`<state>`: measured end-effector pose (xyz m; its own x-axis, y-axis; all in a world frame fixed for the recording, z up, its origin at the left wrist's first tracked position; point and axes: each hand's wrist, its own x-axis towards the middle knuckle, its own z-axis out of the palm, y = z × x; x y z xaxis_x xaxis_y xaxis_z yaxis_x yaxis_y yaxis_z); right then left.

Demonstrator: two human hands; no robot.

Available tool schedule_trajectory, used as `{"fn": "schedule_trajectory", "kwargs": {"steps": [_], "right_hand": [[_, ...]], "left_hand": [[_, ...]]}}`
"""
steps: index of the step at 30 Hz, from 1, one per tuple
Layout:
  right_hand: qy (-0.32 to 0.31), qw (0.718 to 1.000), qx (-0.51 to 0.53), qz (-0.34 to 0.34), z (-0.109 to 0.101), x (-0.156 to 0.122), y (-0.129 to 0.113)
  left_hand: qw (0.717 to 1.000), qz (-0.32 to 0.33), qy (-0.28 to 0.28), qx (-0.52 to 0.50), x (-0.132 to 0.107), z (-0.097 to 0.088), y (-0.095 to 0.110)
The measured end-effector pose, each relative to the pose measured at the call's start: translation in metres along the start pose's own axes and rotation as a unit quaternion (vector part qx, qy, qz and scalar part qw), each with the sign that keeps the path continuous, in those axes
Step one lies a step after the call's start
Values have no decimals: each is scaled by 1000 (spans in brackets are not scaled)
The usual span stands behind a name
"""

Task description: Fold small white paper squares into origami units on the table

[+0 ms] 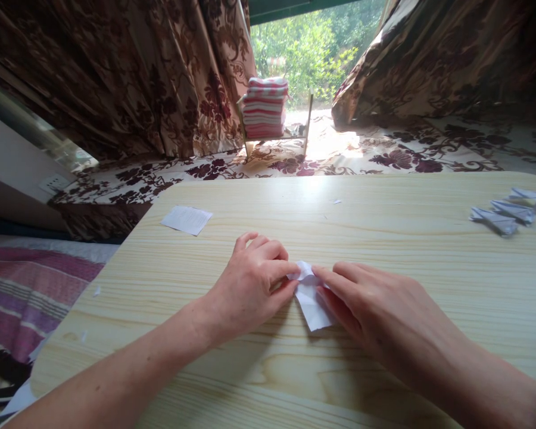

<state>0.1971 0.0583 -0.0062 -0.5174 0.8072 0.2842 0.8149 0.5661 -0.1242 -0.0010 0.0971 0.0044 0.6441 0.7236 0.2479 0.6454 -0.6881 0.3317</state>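
Note:
A small white piece of folded paper [310,304] lies on the light wooden table [384,226] in front of me. My left hand [250,283] pinches its upper left corner with thumb and fingers curled. My right hand [366,301] presses on the paper's right side, the index finger stretched along its top edge and the other fingers over it. Part of the paper is hidden under my right fingers.
A flat white paper slip [186,219] lies at the table's far left. Several folded paper pieces [509,213] sit at the right edge. Beyond the table are a floral cloth, brown curtains, and a small rack with striped folded cloth [265,107]. A striped blanket [22,292] lies left.

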Motion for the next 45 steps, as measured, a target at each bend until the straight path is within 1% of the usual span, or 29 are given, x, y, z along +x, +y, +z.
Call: {"fn": "schedule_trajectory", "kwargs": {"steps": [2, 7, 11, 14, 18, 20, 22, 24, 26, 28, 34, 37, 41, 45], "right_hand": [[-4, 1000, 2, 5, 0, 0, 0], [-8, 1000, 5, 3, -1, 1, -1], [-2, 1000, 1, 4, -1, 1, 0], [14, 1000, -8, 8, -2, 3, 0], [53, 998, -25, -2, -3, 12, 1], [55, 998, -21, -8, -2, 18, 1], [47, 999, -8, -6, -1, 22, 1], [43, 999, 7, 4, 1, 24, 1], [50, 999, 16, 13, 2, 25, 1], [57, 998, 18, 17, 2, 25, 2], [75, 997, 19, 4, -1, 30, 3], [81, 996, 20, 9, -3, 33, 4], [78, 997, 23, 17, -5, 33, 5], [72, 996, 36, 25, -5, 33, 6]], "left_hand": [[1000, -2, -4, 2, 0, -2, -1], [999, -23, 21, 26, -1, -7, -5], [999, -37, 14, 13, -1, -6, -4], [999, -40, 23, 2, 0, -3, -4], [999, -29, 28, 1, 1, -2, -8], [999, -28, 28, 4, 0, -1, -9], [998, -46, 30, 5, -1, 0, -8], [996, -81, 28, 6, -2, 1, -5], [993, -115, 23, 8, -3, 2, -1], [991, -131, 19, 4, -2, 3, 2], [991, -133, 14, -13, -2, 3, 3], [990, -137, 11, -10, -2, 2, 2], [990, -140, 9, -17, -3, 0, 2], [989, -142, -10, -42, -5, -5, 4]]}}
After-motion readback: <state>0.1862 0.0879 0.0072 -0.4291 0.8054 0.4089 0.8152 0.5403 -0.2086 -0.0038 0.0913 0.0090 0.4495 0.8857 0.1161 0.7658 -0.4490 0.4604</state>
